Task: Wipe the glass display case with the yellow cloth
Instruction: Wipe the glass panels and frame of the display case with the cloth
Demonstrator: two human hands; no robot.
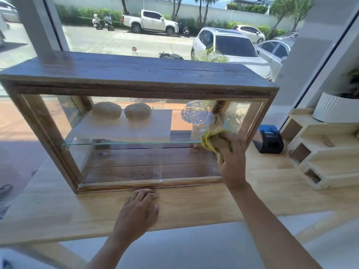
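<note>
While the right hand (230,158) clutches the yellow cloth (210,139) against the glass display case (124,162), left hand (140,208) flat, pressing hard could shove it back

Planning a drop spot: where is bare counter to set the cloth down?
Bare counter lies left of the left hand, before the display case. Crowded right: black printer, wooden rack, and the right hand pressing the yellow cloth.

Right hand (231,158) presses bunched yellow cloth (208,139) on front glass of wood-framed display case (136,90), right side. Left hand (139,208) flat on wooden counter (194,206) by case base. Two round buns (121,111), glass dome (194,111) inside.
</note>
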